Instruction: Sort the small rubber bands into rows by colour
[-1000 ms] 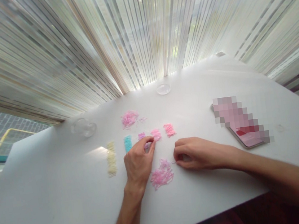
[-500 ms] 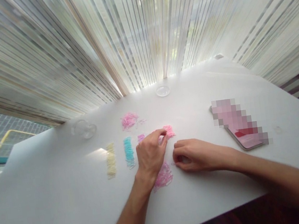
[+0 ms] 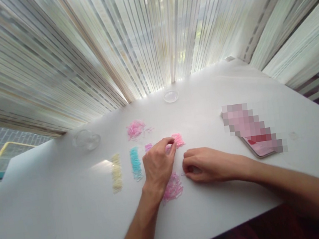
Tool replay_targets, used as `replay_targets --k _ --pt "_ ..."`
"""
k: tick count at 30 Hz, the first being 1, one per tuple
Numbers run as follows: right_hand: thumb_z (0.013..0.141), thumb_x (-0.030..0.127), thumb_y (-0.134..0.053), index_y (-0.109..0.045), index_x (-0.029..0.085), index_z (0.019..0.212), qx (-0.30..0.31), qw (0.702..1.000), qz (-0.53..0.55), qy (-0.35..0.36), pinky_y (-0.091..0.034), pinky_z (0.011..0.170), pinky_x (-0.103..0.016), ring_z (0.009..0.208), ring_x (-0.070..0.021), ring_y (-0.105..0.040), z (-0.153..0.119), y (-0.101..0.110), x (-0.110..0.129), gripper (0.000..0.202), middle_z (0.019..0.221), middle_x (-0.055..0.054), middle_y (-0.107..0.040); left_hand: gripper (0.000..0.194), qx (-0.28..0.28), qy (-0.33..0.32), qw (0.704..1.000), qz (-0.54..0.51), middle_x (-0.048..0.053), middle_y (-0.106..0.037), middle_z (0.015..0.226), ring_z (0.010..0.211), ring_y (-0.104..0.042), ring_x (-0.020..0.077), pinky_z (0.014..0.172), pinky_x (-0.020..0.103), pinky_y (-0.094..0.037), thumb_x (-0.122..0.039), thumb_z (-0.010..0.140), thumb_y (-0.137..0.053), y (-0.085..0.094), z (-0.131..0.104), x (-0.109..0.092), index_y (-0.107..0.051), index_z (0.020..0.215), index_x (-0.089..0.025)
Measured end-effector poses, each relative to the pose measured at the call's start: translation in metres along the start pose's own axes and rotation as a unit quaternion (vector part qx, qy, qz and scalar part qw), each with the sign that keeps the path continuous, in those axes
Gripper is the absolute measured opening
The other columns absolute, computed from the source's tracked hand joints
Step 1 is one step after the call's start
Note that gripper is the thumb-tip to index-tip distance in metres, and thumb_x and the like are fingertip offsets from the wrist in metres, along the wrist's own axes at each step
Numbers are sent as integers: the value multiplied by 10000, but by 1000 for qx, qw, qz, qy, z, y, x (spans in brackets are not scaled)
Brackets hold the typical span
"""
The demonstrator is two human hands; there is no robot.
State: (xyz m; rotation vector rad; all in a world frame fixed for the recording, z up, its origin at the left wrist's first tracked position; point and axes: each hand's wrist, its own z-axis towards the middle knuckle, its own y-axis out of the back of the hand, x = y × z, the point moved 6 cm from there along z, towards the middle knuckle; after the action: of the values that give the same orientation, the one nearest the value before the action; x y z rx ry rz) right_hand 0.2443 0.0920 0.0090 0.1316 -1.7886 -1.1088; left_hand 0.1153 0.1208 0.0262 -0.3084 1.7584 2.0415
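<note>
**Sorting of small coloured pieces on white table: head view**

Presently observed, head view only. Landmark taken: loose pink heap [image 3: 172, 189] near the front edge of the white table [image 3: 59, 225].

Left hand [image 3: 158, 166] reaching just beyond the heap, thumb and forefinger pinched together at the near edge of the small pink pile [image 3: 178, 139]; whether a piece sits between the fingertips cannot be told. Right hand [image 3: 201, 164] resting on the table immediately right of the heap, fingers curled loosely under, knuckles up; contents of the curl hidden.

Beyond and left of the heap: teal row [image 3: 135, 163], then yellow row [image 3: 116, 172] further left, both laid lengthwise. Purple cluster [image 3: 148, 147] partly hidden behind the left hand. Scattered pink pile [image 3: 135, 129] well beyond the heap. Clear cup [image 3: 86, 139] far left and beyond; clear dish [image 3: 171, 96] far beyond, near the curtain [image 3: 109, 44]. Phone [image 3: 252, 133] well to the right.

Judged advisable: pinch kept light, one piece at a time, set down inside the matching pile without dragging its neighbours; right hand kept still so the heap stays undisturbed.
</note>
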Motion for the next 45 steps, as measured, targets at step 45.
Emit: replay_targets --k 45 --pt "921 169 -538 -651 174 901 -150 988 -14 37 -461 705 -279 765 -163 -573 7 13 -8 115 867 -58 -655 159 67 -50 989 -123 14 -777 981 763 -710 154 748 267 -571 -270 931 -635 25 -74 24 -706 1070 -244"
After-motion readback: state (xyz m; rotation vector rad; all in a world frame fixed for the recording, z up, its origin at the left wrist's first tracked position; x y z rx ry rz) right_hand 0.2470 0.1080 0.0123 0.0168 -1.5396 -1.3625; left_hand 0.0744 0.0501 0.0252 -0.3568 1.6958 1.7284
